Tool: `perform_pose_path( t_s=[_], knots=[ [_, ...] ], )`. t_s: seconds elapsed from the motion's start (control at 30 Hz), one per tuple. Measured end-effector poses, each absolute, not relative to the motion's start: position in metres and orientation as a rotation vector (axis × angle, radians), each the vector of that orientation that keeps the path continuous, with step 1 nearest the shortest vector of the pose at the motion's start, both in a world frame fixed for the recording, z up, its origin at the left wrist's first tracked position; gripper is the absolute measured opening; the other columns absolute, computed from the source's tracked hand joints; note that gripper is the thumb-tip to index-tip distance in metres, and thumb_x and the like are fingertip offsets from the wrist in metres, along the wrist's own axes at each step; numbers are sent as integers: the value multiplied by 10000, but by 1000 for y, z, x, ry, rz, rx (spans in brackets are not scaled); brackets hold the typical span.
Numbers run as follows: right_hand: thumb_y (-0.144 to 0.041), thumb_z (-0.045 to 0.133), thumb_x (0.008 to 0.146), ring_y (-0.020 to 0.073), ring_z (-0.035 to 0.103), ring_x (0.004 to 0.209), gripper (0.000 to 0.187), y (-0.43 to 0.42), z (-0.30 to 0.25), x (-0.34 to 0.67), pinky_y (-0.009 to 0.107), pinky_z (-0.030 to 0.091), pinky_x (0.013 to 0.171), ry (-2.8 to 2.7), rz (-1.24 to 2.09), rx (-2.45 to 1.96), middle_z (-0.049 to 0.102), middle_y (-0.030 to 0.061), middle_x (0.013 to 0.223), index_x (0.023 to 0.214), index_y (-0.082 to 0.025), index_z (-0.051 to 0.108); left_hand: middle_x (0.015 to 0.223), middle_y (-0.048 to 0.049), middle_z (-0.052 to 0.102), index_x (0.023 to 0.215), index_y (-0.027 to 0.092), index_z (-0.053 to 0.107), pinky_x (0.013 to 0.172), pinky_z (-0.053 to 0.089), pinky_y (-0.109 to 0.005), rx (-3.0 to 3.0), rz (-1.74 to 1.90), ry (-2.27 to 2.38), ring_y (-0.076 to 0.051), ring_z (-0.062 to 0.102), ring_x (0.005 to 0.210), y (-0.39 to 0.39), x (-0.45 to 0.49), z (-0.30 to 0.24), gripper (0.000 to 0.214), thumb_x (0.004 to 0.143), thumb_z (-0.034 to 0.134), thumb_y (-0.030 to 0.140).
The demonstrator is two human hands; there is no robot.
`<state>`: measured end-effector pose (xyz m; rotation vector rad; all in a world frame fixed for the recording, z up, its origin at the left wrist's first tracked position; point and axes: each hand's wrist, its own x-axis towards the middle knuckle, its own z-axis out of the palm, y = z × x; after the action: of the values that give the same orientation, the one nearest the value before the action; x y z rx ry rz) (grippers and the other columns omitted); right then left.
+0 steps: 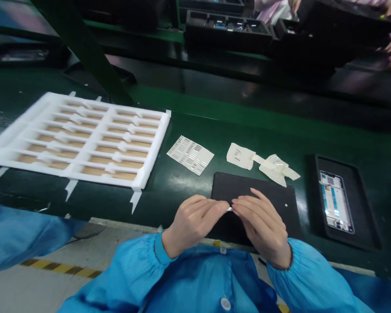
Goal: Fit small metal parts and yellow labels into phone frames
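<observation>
Blue sleeves [195, 271] closest to me, lol. My left hand [193, 224] and right hand [260, 226] meet over a black pad [263, 208], fingers [246, 204] clamped on a tiny white strip [230, 209]. On the green table [182, 195] past that: label sheet [190, 155], foam tray [78, 139], phone [335, 202].

Foam tray [107, 139] out left, barcode sheet [190, 155] just right of it, hands [192, 221] over the mat [254, 191], phone [335, 202] far right!

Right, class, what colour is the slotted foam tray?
The slotted foam tray is white, best seen in the head view.
</observation>
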<state>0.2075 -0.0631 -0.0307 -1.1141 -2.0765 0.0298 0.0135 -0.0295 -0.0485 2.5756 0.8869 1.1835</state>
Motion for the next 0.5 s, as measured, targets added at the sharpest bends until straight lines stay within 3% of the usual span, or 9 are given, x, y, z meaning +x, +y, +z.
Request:
perform_pose_path(
  t_s=[0.2, 0.33, 0.5],
  knots=[
    [-50, 588, 891, 252, 643, 1156, 377, -71, -37, 215, 524, 449, 1082, -2323, -162, -1173, 682, 114, 1239, 1249, -160, 628, 931, -55, 766, 1062, 119, 609, 705, 554, -274, 2574, 1210, 902, -153, 733, 821, -26, 14, -48, 142, 940, 549, 80],
    [-58, 652, 859, 256, 645, 1149, 335, -71, -36, 214, 565, 310, 1156, -2315, -289, -1201, 715, 70, 1188, 1174, -171, 658, 926, -59, 764, 1077, 124, 604, 710, 550, -277, 2593, 1206, 883, -156, 730, 813, -25, 15, -47, 156, 944, 537, 80],
    [-225, 640, 898, 283, 589, 1215, 308, -64, -22, 208, 621, 329, 1123, -2054, 225, -1265, 690, 111, 1219, 1198, -174, 597, 894, -68, 752, 1084, 112, 598, 696, 542, -305, 2624, 1090, 926, -163, 703, 728, -27, 13, -40, 143, 956, 533, 108]
  ],
)
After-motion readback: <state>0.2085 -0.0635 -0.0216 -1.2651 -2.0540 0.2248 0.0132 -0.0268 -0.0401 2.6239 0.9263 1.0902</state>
